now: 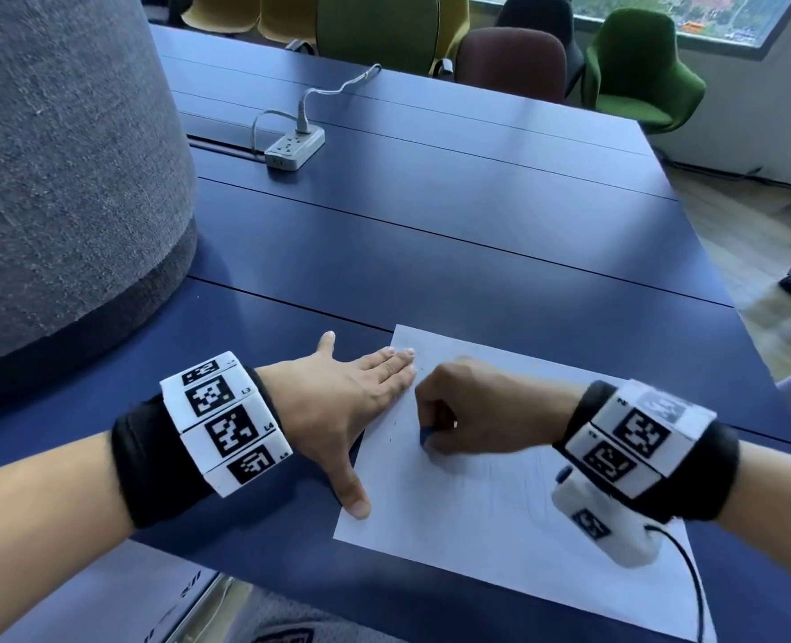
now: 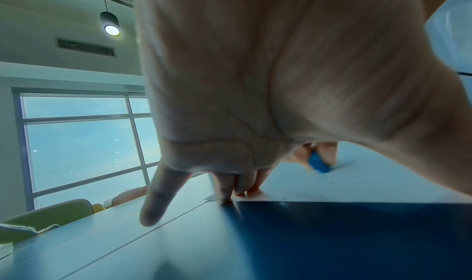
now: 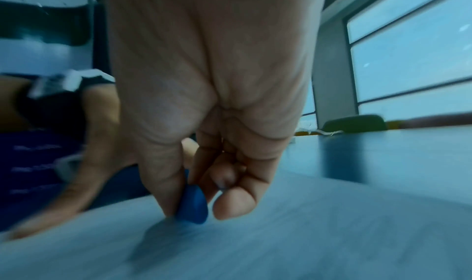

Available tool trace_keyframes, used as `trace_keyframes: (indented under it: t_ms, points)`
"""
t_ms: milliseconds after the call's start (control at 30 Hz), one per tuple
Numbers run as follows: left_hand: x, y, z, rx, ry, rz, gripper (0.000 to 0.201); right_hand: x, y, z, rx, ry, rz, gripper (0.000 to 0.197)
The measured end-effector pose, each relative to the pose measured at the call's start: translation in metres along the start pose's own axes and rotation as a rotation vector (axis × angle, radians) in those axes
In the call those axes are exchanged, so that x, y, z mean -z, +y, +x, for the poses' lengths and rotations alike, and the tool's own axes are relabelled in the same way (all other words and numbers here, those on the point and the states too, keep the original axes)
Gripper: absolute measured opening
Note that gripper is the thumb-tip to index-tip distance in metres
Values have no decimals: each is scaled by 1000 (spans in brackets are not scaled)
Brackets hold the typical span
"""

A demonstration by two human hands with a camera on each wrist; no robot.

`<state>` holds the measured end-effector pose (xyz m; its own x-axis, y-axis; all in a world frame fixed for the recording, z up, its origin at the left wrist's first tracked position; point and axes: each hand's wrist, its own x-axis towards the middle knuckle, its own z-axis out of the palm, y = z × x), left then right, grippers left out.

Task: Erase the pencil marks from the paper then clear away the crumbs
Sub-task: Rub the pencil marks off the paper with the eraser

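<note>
A white sheet of paper [image 1: 500, 512] lies on the dark blue table [image 1: 430, 252], near its front edge. Faint pencil lines show on its right half, and a few dark specks lie near the left edge. My left hand [image 1: 361, 401] lies flat with spread fingers, pressing the sheet's left edge; its fingertips [image 2: 224, 199] touch the paper's corner. My right hand [image 1: 468, 410] pinches a small blue eraser [image 1: 425, 436] between thumb and fingers, its tip down on the paper. The eraser [image 3: 192, 207] is blurred in the right wrist view and shows as a blue eraser [image 2: 319, 164] past the left palm.
A grey power strip [image 1: 294, 148] with a white cable sits farther back on the table. A large grey felt-covered shape [image 1: 59, 178] stands at the left. Several chairs [image 1: 639, 71] line the far edge, below a window.
</note>
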<state>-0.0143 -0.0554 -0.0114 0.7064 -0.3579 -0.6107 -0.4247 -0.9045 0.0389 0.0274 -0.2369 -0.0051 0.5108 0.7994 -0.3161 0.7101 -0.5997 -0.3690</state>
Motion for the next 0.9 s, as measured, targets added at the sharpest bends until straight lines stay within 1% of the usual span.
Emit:
trace_keyframes:
  t_ms: [67, 133, 200, 267, 300, 367, 433, 467, 500, 600, 667, 767, 833, 900]
  points:
    - [-1, -1, -1, -1, 8, -12, 146, 9, 11, 5, -49, 74, 5, 7]
    - [-1, 0, -1, 0, 6, -12, 146, 6, 8, 2, -30, 71, 10, 7]
    - [-1, 1, 0, 2, -4, -1, 146, -5, -7, -6, 34, -26, 38, 6]
    - [-1, 0, 1, 1, -4, 9, 146, -9, -16, -9, 63, -122, 68, 4]
    - [-1, 0, 1, -1, -2, 7, 146, -6, -13, -6, 50, -111, 57, 5]
    - [-2, -2, 1, -6, 7, -8, 147, 5, 0, 4, -14, -7, 29, 7]
    - [-2, -1, 0, -11, 14, -19, 147, 8, 8, 6, -39, 83, 2, 8]
    - [-2, -1, 0, -12, 14, -21, 147, 6, 6, 4, -30, 87, -12, 8]
    - [-2, -1, 0, -13, 12, -22, 147, 2, 1, 0, -11, 59, -17, 7]
    - [-2, -1, 2, -12, 6, -10, 147, -5, -13, -7, 35, -71, 7, 4]
    - [-2, -2, 2, -14, 12, -12, 147, 6, -7, 1, -4, -44, -35, 8]
    - [-2, -2, 1, -8, 16, -19, 147, 22, 14, 19, -105, 67, -26, 8]
    - [-2, -2, 1, -9, 18, -23, 147, 20, 14, 19, -110, 93, -30, 10]
    - [-3, -2, 2, -20, 29, -34, 148, 13, 4, 12, -63, 55, -61, 11]
